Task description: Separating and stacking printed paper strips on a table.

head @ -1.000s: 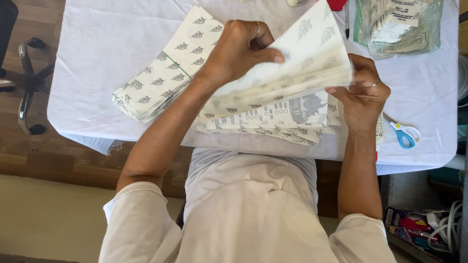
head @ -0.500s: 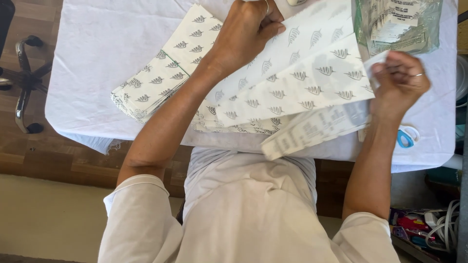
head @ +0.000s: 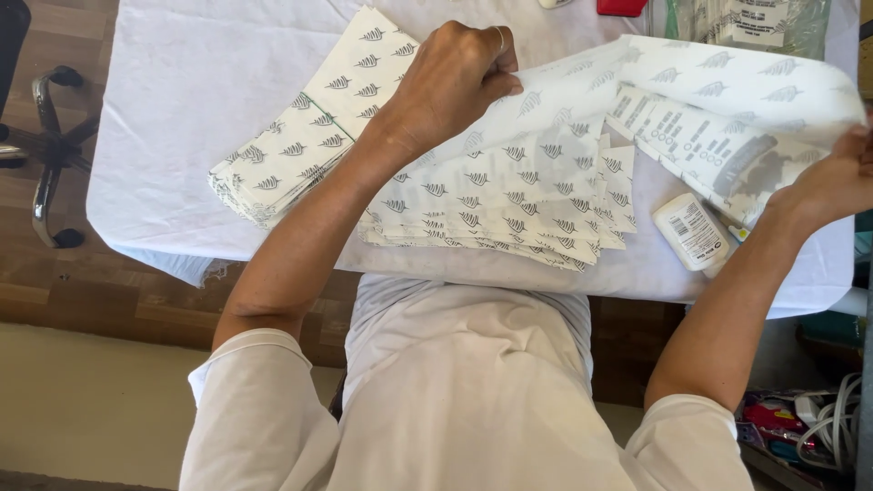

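Note:
My left hand [head: 452,80] pinches the left end of a white paper sheet [head: 718,100] printed with grey leaf shapes, above the table's middle. My right hand [head: 841,182] grips the same sheet's right end near the table's right edge, so the sheet hangs stretched and partly folded between both hands. Under it lies a fanned stack of the same leaf-printed sheets [head: 509,195]. A second stack of printed sheets [head: 300,136] lies to the left, under my left forearm.
A white cloth covers the table [head: 200,64]. A small white glue bottle [head: 691,232] lies by the front right edge. A clear plastic packet [head: 746,18] and a red object [head: 623,5] sit at the far edge. An office chair base [head: 45,155] stands left; cables lie lower right.
My right hand has swung out to the right, pulling the sheet open and wide. The left hand stayed near the middle holding its end. The glue bottle is now uncovered.

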